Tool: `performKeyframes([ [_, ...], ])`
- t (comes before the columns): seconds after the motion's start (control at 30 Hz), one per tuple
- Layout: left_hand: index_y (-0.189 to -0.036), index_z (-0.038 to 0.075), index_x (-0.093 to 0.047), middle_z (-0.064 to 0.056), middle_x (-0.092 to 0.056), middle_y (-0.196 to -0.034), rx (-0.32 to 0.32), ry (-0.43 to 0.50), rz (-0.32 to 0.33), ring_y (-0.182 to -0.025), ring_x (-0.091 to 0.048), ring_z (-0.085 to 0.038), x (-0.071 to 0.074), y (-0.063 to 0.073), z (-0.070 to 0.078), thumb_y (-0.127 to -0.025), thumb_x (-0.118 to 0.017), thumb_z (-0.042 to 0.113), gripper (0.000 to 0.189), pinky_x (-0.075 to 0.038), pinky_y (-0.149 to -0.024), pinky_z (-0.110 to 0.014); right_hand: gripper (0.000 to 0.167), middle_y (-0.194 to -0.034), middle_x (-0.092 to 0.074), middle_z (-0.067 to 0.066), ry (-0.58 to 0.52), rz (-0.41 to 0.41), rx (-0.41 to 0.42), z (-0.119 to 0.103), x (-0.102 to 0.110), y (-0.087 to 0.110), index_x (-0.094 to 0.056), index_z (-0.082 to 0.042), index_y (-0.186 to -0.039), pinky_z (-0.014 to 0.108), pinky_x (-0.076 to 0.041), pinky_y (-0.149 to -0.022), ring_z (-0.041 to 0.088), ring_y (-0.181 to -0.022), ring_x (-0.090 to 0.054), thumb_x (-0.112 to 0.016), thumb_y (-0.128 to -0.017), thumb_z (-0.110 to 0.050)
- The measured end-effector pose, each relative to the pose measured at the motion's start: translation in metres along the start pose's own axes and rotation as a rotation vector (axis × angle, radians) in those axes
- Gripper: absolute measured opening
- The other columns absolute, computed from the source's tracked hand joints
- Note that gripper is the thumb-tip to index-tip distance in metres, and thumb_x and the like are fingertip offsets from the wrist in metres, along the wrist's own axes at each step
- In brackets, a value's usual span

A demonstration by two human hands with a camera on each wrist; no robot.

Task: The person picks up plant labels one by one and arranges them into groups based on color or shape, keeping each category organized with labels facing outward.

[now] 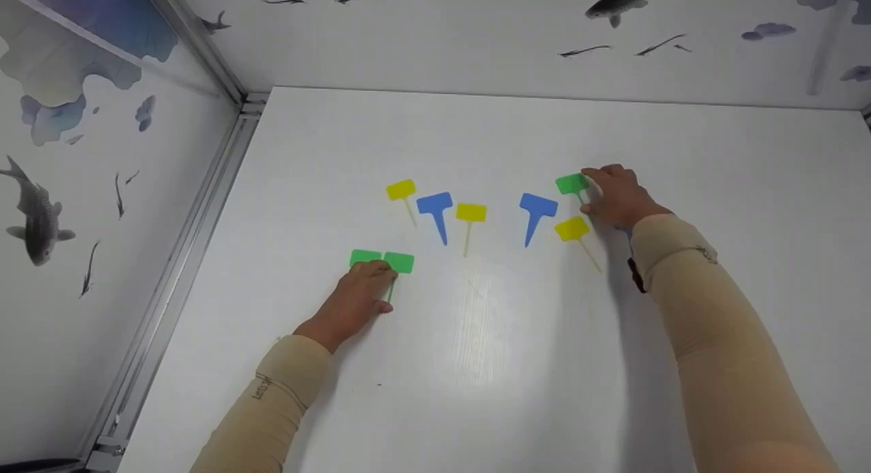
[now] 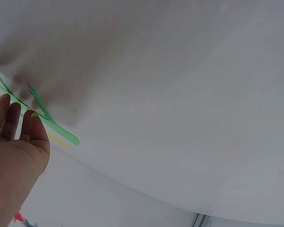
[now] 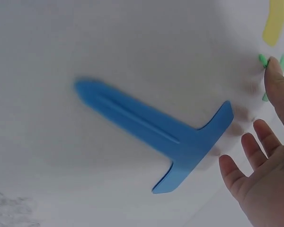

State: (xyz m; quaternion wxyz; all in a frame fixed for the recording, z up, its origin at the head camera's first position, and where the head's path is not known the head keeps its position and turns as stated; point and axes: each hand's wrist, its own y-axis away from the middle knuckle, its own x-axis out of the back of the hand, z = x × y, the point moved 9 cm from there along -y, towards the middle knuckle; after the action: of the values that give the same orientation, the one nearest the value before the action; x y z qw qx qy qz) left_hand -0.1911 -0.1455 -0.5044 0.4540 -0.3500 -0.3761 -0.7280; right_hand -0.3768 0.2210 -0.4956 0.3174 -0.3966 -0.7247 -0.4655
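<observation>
Likely positioning step: left hand (image 1: 354, 297) relaxed, touching two green tags (image 1: 401, 262); right hand (image 1: 620, 195) loosely spread at third green tag (image 1: 570, 184). Light touch needed next.

We saw two tags (image 1: 400, 262) at the left hand (image 1: 354, 301), three tags (image 1: 571, 229) around the right hand (image 1: 622, 194), four tags (image 1: 471, 212) between.

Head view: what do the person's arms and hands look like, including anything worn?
The left sleeve is beige, with dark lettering near the wrist, too small to read surely. The right sleeve is beige too, with a small dark mark near the wrist; a dark piece shows by its end, unclear what. The left hand and right hand wear no gloves.
</observation>
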Motion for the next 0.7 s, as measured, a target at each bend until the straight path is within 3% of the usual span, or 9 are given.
performKeyframes([
  [0.33, -0.138, 0.003, -0.051, -0.009, -0.046, -0.143, 0.000, -0.033, -0.005, -0.134, -0.037, -0.026, 0.000, 0.000, 0.001, -0.085, -0.072, 0.020, 0.059, -0.030, -0.112, -0.038, 0.071, -0.149, -0.015, 0.030, 0.027, -0.061, -0.034, 0.002, -0.003, -0.008, -0.023, -0.010, -0.153, 0.067, -0.025, -0.105, 0.050, -0.132, -0.018, -0.062, -0.095, -0.024],
  [0.53, -0.138, 0.004, -0.051, -0.010, -0.045, -0.144, 0.017, -0.004, -0.009, -0.137, -0.034, -0.027, 0.000, 0.001, 0.000, -0.086, -0.072, 0.019, 0.058, -0.029, -0.113, -0.039, 0.069, -0.149, -0.013, 0.030, 0.039, -0.075, -0.050, 0.002, -0.003, -0.010, -0.026, -0.013, -0.152, 0.069, -0.026, -0.103, 0.050, -0.130, -0.018, -0.062, -0.094, -0.026],
  [0.7, -0.137, 0.002, -0.051, -0.012, -0.046, -0.143, -0.015, -0.007, 0.003, -0.134, -0.036, -0.029, 0.002, 0.001, 0.002, -0.084, -0.072, 0.021, 0.060, -0.031, -0.112, -0.041, 0.068, -0.148, -0.012, 0.033, 0.035, -0.092, -0.028, -0.001, 0.000, -0.011, -0.028, -0.010, -0.149, 0.070, -0.024, -0.103, 0.051, -0.130, -0.014, -0.064, -0.093, -0.025],
])
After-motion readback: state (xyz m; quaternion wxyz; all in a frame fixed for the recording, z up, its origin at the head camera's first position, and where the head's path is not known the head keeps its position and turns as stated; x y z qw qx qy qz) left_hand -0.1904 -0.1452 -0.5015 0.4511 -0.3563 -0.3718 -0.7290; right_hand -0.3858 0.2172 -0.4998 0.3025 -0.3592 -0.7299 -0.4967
